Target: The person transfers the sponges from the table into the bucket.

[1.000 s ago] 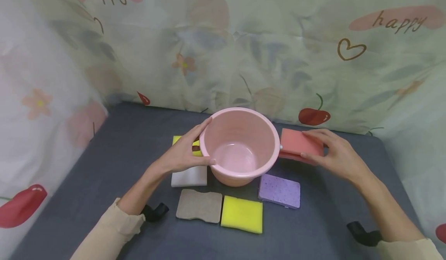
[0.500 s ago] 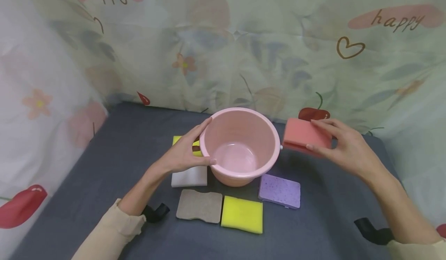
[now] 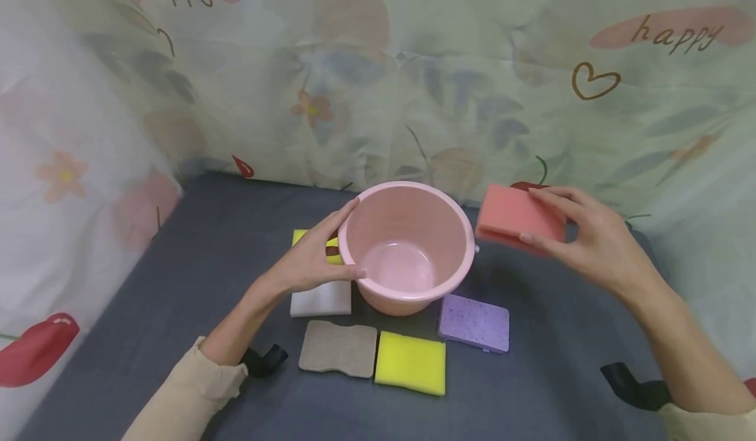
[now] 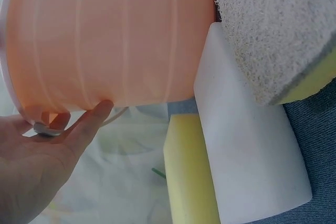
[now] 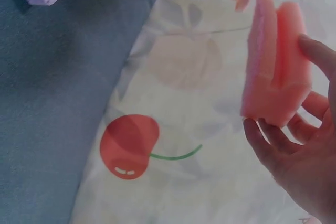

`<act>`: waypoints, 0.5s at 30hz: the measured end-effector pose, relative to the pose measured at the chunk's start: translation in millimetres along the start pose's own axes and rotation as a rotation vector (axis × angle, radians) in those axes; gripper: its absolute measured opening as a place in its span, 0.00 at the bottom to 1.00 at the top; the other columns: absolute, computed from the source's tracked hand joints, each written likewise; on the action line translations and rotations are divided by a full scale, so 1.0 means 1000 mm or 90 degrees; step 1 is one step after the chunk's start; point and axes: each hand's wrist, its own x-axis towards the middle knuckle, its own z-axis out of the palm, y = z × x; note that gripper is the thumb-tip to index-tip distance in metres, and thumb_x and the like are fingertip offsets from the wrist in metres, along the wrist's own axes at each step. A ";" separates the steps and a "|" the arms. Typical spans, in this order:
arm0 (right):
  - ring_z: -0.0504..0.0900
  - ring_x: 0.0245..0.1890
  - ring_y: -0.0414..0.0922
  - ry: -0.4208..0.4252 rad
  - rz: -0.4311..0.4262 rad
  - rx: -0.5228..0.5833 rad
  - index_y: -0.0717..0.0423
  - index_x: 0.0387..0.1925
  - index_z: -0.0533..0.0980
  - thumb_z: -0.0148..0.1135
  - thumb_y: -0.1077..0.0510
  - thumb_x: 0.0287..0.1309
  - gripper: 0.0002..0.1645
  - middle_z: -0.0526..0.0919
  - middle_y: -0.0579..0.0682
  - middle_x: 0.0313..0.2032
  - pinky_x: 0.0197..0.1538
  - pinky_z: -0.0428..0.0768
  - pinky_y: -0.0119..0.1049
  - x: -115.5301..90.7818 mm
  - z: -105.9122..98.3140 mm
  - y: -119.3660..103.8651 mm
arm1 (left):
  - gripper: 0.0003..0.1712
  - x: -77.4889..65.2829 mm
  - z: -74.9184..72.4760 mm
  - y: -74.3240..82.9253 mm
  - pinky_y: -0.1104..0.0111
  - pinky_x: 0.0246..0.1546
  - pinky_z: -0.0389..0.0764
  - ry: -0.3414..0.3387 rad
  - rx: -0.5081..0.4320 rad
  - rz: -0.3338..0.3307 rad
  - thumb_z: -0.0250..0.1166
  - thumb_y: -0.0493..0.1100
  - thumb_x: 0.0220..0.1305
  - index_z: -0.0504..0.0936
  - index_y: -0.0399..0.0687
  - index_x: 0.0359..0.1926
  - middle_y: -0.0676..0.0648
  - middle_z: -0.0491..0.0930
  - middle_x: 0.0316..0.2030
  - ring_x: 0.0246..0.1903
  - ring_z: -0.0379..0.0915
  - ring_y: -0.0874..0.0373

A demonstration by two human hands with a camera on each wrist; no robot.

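I had the salmon-pink sponge (image 3: 514, 214) up in the air on the head feed, above the far edge of the desk (image 3: 207, 264), between the pink bucket (image 3: 413, 214) and the far right corner. What worried me first was how little of it was held: the right hand (image 3: 596, 241) had it by the outer end only, so a slackened pinch might have dropped it. The slit along its side, plain on the right wrist feed, could also have let the two layers slide or gape under a harder squeeze; whether it was one folded piece or two, I couldn't tell. Its free end was close to the bucket's rim, and a bump there could, I judged, have tipped the bucket, which had a hand on one side alone. A shove might equally have pushed the bucket's base into the white sponge (image 3: 321, 301) on its left or the purple sponge (image 3: 474, 323) at its near right.

As for the hands, the right one was partly spread, thumb on the near face and fingertips on the opposite side. The left hand (image 3: 315, 251) was wider, gripping the bucket's left side, its thumb over the rim and its fingers along the outer wall. Toward the near edge, the grey scouring sponge (image 3: 338, 349) and a yellow sponge (image 3: 410, 364) lay side by side, out of both hands' grasp
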 end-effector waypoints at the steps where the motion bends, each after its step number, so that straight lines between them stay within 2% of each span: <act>1: 0.74 0.50 0.53 0.005 -0.005 0.001 0.54 0.66 0.73 0.79 0.50 0.48 0.43 0.76 0.55 0.58 0.42 0.70 0.42 0.001 0.000 -0.001 | 0.66 0.000 0.000 0.000 0.60 0.57 0.77 0.001 0.001 -0.002 0.80 0.51 0.50 0.44 0.61 0.79 0.55 0.49 0.76 0.69 0.59 0.51; 6: 0.75 0.49 0.49 0.020 -0.029 0.009 0.51 0.65 0.75 0.79 0.48 0.47 0.43 0.77 0.52 0.56 0.40 0.66 0.34 0.006 0.000 -0.009 | 0.66 0.001 0.000 0.002 0.60 0.57 0.77 0.004 0.006 -0.002 0.80 0.50 0.50 0.44 0.61 0.79 0.54 0.49 0.76 0.68 0.59 0.50; 15: 0.74 0.48 0.48 0.002 -0.047 0.055 0.52 0.64 0.76 0.79 0.50 0.48 0.41 0.77 0.50 0.56 0.38 0.69 0.31 0.016 0.005 -0.025 | 0.66 0.003 0.000 0.001 0.59 0.56 0.78 0.007 0.017 0.005 0.80 0.52 0.50 0.45 0.59 0.79 0.53 0.50 0.76 0.68 0.61 0.49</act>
